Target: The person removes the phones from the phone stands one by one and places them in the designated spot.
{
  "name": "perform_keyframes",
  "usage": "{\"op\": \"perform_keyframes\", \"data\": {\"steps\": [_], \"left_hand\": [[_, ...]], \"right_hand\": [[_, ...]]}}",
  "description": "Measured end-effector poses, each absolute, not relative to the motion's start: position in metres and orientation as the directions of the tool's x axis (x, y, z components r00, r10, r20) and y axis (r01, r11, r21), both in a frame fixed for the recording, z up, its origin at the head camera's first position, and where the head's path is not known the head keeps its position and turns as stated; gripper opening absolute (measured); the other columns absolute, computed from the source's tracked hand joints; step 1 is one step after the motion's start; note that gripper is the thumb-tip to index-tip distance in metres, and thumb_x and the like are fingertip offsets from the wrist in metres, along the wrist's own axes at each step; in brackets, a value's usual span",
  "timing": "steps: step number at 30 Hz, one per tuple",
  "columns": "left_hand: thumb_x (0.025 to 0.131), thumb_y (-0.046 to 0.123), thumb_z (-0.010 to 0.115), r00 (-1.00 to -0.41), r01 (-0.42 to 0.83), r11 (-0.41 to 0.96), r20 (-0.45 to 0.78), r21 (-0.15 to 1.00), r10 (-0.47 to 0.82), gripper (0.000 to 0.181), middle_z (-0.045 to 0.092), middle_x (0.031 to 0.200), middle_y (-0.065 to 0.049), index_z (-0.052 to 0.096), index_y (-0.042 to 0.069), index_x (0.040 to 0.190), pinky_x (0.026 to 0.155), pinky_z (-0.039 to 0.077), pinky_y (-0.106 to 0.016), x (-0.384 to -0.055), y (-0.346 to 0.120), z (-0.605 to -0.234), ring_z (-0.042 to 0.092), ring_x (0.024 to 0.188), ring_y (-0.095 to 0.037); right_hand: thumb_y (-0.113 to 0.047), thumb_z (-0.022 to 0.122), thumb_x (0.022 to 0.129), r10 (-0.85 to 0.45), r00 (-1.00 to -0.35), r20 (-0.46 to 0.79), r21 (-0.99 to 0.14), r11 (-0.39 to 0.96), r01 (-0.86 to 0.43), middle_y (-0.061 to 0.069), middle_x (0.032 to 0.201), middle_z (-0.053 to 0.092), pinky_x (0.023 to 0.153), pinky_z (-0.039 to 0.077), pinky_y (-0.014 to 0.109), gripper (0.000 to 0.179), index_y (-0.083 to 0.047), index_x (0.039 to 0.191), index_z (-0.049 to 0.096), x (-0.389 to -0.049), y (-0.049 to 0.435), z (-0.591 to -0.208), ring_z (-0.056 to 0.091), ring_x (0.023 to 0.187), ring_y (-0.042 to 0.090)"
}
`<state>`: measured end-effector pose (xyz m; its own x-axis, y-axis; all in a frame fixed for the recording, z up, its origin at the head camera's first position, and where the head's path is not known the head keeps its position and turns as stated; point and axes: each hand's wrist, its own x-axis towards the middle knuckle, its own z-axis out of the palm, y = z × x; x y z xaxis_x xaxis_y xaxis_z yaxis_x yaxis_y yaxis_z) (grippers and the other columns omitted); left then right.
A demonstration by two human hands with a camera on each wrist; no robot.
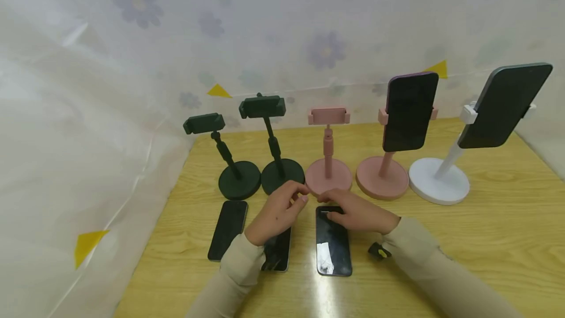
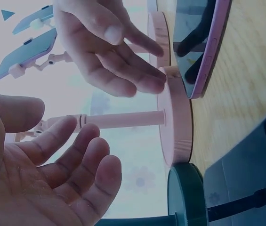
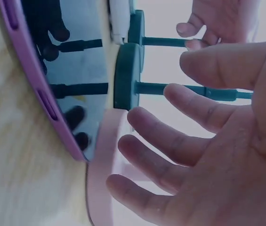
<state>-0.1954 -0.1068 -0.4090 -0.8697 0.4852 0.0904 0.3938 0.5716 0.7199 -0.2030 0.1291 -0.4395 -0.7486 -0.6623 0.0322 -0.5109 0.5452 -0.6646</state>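
My left hand (image 1: 278, 212) hovers over the top of a dark phone (image 1: 278, 256) lying on the table, its fingers loosely bent and holding nothing. Across from it, my right hand (image 1: 357, 212) is held above the upper end of another phone (image 1: 334, 254), whose purple edge (image 3: 36, 89) shows in the right wrist view. Its fingers are spread and relaxed, with an empty palm (image 3: 231, 165). Just beyond both hands stands a pink phone stand (image 1: 328, 161) with an empty clamp. A dark green stand (image 1: 274, 148) rises behind my left hand, which overlaps its base.
A third phone (image 1: 227, 232) lies at the left, below a second green stand (image 1: 229, 158). To the right, another pink stand (image 1: 381, 183) and a white stand (image 1: 439, 188) each hold an upright phone. A small black-and-yellow item (image 1: 378, 251) lies by the right sleeve.
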Motion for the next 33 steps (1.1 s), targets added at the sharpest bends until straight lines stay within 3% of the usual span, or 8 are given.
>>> {"op": "perform_keyframes", "data": {"steps": [10, 20, 24, 29, 33], "left_hand": [[0.104, 0.024, 0.05, -0.864, 0.406, 0.546, 0.114, 0.733, 0.49, 0.023, 0.062, 0.113, 0.0, 0.062, 0.013, 0.12, 0.079, 0.048, -0.027, -0.197, -0.1, -0.407, 0.053, 0.092, -0.013], [0.104, 0.022, 0.05, -0.843, 0.437, 0.5, 0.148, 0.747, 0.517, 0.021, 0.064, 0.114, -0.005, 0.062, 0.013, 0.119, 0.078, 0.05, -0.026, -0.196, -0.088, -0.408, 0.059, 0.095, -0.015], [0.104, 0.021, 0.05, -0.829, 0.449, 0.475, 0.155, 0.757, 0.537, 0.022, 0.064, 0.114, -0.004, 0.062, 0.013, 0.12, 0.078, 0.05, -0.025, -0.198, -0.074, -0.403, 0.059, 0.095, -0.015], [0.103, 0.019, 0.05, -0.808, 0.49, 0.457, 0.189, 0.742, 0.558, 0.022, 0.065, 0.114, -0.004, 0.062, 0.012, 0.119, 0.079, 0.051, -0.024, -0.2, -0.055, -0.396, 0.059, 0.094, -0.014], [0.102, 0.016, 0.051, -0.777, 0.527, 0.416, 0.223, 0.741, 0.588, 0.017, 0.064, 0.109, -0.004, 0.061, 0.009, 0.114, 0.079, 0.05, -0.023, -0.204, -0.038, -0.394, 0.058, 0.091, -0.013]], "right_hand": [[-0.01, 0.059, 0.098, -0.636, -0.771, 0.026, -0.696, 0.542, -0.47, 0.016, 0.134, 0.061, 0.104, 0.047, 0.052, 0.038, -0.002, 0.134, 0.053, -0.195, 0.149, -0.423, 0.058, 0.126, 0.033], [-0.016, 0.058, 0.1, -0.544, -0.826, 0.15, -0.71, 0.521, -0.473, 0.011, 0.132, 0.063, 0.096, 0.05, 0.056, 0.033, -0.011, 0.133, 0.055, -0.173, 0.173, -0.403, 0.059, 0.122, 0.031], [-0.013, 0.06, 0.099, -0.499, -0.834, 0.233, -0.697, 0.513, -0.502, 0.007, 0.128, 0.065, 0.093, 0.054, 0.049, 0.03, -0.013, 0.129, 0.058, -0.166, 0.185, -0.391, 0.062, 0.117, 0.018], [-0.004, 0.063, 0.096, -0.449, -0.822, 0.35, -0.656, 0.508, -0.557, -0.001, 0.121, 0.067, 0.088, 0.057, 0.032, 0.032, -0.017, 0.125, 0.061, -0.154, 0.199, -0.377, 0.06, 0.109, -0.002], [0.003, 0.065, 0.092, -0.389, -0.805, 0.448, -0.624, 0.509, -0.593, -0.009, 0.12, 0.065, 0.086, 0.053, 0.018, 0.038, -0.016, 0.124, 0.063, -0.143, 0.208, -0.366, 0.059, 0.106, -0.007]]}}
